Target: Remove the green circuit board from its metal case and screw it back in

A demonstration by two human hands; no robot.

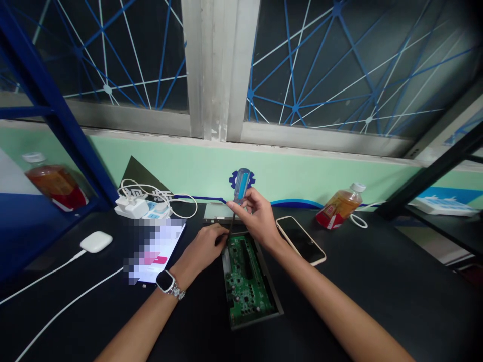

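My right hand [256, 215] grips a screwdriver [241, 187] by its clear and blue handle. The dark shaft points down to the far left corner of a green circuit board [249, 281], which sits in a shallow metal frame [257, 320] on the black table. Close by the tip, my left hand [206, 251] is closed, its thumb and fingers bunched at that corner. What those fingers pinch, if anything, is hidden. The left wrist wears a watch [164, 281].
A lit tablet or phone [171, 251] lies left, a dark phone [302, 240] right. Behind stand a power strip [158, 210] with white cables and a drink bottle [338, 206]. A white earbud case [96, 242] lies farther left. Another bottle [55, 181] stands by the blue shelf post.
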